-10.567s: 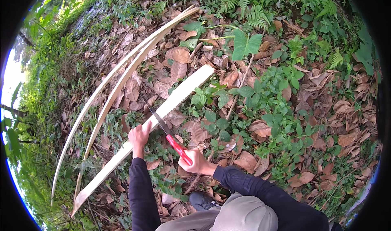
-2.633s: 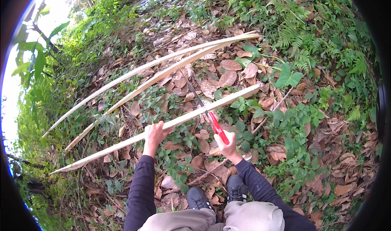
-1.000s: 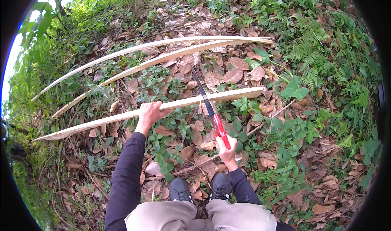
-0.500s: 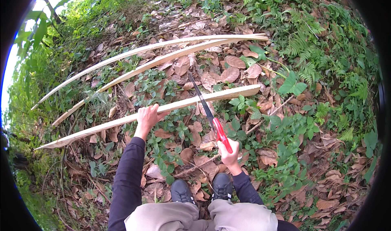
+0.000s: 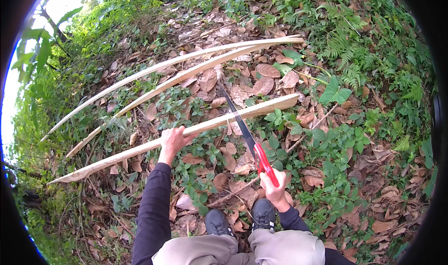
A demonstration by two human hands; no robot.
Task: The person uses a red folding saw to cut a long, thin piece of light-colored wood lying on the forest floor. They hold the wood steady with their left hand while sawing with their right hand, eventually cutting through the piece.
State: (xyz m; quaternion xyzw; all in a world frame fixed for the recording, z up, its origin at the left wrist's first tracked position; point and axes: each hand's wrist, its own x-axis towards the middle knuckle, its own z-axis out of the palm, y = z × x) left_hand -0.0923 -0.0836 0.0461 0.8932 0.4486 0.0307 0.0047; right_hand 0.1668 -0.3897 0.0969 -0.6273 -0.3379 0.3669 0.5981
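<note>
My left hand (image 5: pixel 173 141) is closed over a long pale wooden plank (image 5: pixel 266 107) and presses it near its middle. The plank lies slantwise before me, its narrow tip at the left and its wider end at the right. In my right hand (image 5: pixel 275 184) is the red handle of a hand saw (image 5: pixel 246 132). Its dark blade crosses the plank to the right of my left hand, pointing away from me. A small light notch or sliver shows beside the blade. How deep the blade sits in the wood I cannot tell.
Two more pale planks (image 5: pixel 186 73) lie farther off, converging at their right ends. Dry brown leaves (image 5: pixel 262 85), low green plants (image 5: pixel 336 94) and a thin stick (image 5: pixel 317 122) cover the ground. My dark shoes (image 5: pixel 263 213) stand close behind the saw.
The view has shifted slightly, so most things appear lower and farther right. My right hand and the saw sit a little nearer to me. My left hand keeps its hold on the plank.
</note>
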